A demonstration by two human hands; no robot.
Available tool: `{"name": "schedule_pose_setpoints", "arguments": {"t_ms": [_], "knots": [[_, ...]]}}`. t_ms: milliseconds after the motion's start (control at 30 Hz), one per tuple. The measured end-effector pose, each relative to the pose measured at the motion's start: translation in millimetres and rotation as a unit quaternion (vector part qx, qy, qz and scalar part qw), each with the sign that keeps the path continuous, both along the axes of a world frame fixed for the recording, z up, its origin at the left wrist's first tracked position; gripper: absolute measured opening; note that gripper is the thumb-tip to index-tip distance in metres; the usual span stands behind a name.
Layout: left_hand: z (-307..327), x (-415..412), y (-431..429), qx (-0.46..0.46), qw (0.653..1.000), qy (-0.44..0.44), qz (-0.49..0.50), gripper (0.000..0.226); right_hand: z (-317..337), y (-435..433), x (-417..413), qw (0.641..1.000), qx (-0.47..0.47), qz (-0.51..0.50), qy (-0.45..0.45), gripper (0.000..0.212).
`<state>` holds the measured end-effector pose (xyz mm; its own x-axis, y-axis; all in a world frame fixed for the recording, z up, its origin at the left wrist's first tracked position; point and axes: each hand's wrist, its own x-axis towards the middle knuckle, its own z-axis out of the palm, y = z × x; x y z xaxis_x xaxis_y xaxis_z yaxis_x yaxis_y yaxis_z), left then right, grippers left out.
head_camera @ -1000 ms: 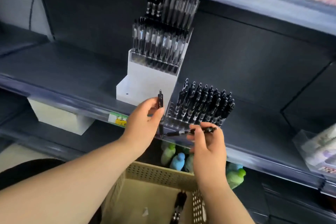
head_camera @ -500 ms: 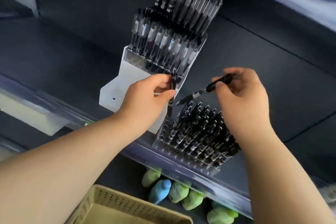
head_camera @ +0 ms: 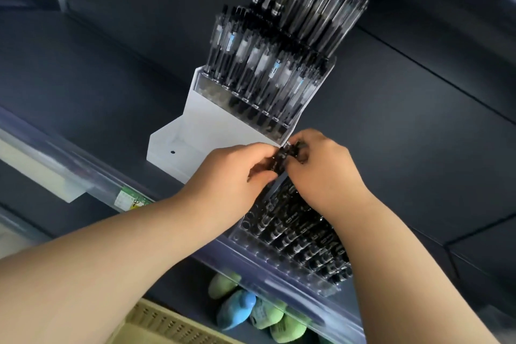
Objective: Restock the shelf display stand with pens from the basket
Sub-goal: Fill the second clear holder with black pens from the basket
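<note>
A white tiered display stand (head_camera: 206,131) sits on the dark shelf, its upper rows full of black pens (head_camera: 268,70). To its right a clear slotted tray (head_camera: 282,257) holds many more black pens. My left hand (head_camera: 234,173) and my right hand (head_camera: 324,167) meet just below the stand's front right corner. Both grip black pens (head_camera: 283,159) held between them; how many I cannot tell. The beige basket (head_camera: 156,324) shows only its rim at the bottom.
The shelf's clear front rail (head_camera: 92,176) carries a green and yellow price label (head_camera: 129,200). Green and blue soft items (head_camera: 251,313) lie on the shelf below. A white box (head_camera: 42,173) hangs under the shelf at the left.
My right hand has come left and down with its pen and met my left hand at the stand's front corner. The view has tilted further up.
</note>
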<state>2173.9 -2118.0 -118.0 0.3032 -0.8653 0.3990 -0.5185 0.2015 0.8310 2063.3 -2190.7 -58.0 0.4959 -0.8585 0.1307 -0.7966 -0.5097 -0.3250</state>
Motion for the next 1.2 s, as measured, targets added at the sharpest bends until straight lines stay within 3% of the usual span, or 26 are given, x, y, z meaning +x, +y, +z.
{"name": "schedule_pose_setpoints", "arguments": {"t_ms": [167, 367, 567, 900, 1067, 1200], "knots": [[-1.4, 4.0, -2.6, -0.005, 1.000, 0.019, 0.021, 0.027, 3.4, -2.3, 5.8, 0.995, 0.022, -0.005, 0.099, 0.017], [-8.3, 1.7, -4.3, 0.013, 1.000, -0.013, -0.002, 0.024, 9.6, -8.8, 14.0, 0.993, 0.059, -0.020, 0.097, 0.014], [-18.4, -4.9, -13.0, 0.091, 0.995, -0.041, -0.021, 0.025, 10.9, -15.8, 13.8, 0.987, 0.054, -0.016, 0.148, 0.013], [-22.3, -8.0, -22.3, 0.115, 0.993, -0.004, -0.006, 0.020, 15.7, -13.4, 6.7, 0.988, 0.085, 0.011, 0.132, 0.025], [-19.0, -9.0, -24.3, 0.117, 0.993, -0.007, -0.001, 0.021, 15.7, -15.7, 5.4, 0.992, 0.091, -0.021, 0.085, 0.019], [-15.8, -9.5, -23.7, 0.128, 0.991, -0.031, -0.007, 0.019, 19.2, -14.3, 6.8, 0.988, 0.088, -0.023, 0.123, 0.022]]}}
